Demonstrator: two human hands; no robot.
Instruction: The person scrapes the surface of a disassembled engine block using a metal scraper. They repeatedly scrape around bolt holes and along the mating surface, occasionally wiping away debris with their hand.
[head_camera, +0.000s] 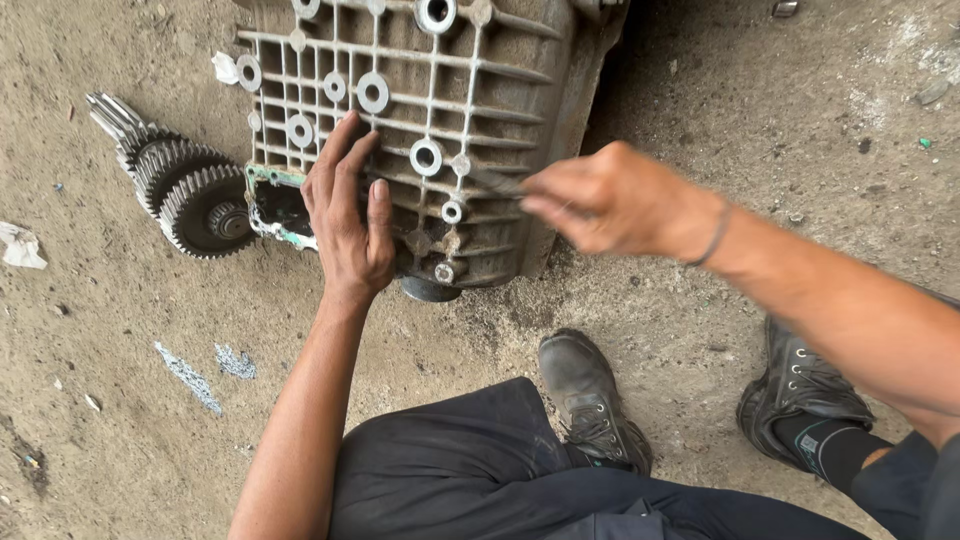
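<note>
The left hand (345, 215) lies flat, fingers spread, on the ribbed grey cast-metal housing (420, 130), while the right hand (600, 200) pinches a thin dark tool (497, 183).

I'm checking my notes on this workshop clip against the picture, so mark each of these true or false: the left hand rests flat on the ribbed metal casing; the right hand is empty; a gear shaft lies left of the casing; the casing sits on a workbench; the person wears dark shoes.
1. The left hand rests flat on the ribbed metal casing. True.
2. The right hand is empty. False: it grips a thin dark tool against the casing.
3. A gear shaft lies left of the casing. True.
4. The casing sits on a workbench. False: it lies on the dirty ground.
5. The person wears dark shoes. True.
</note>
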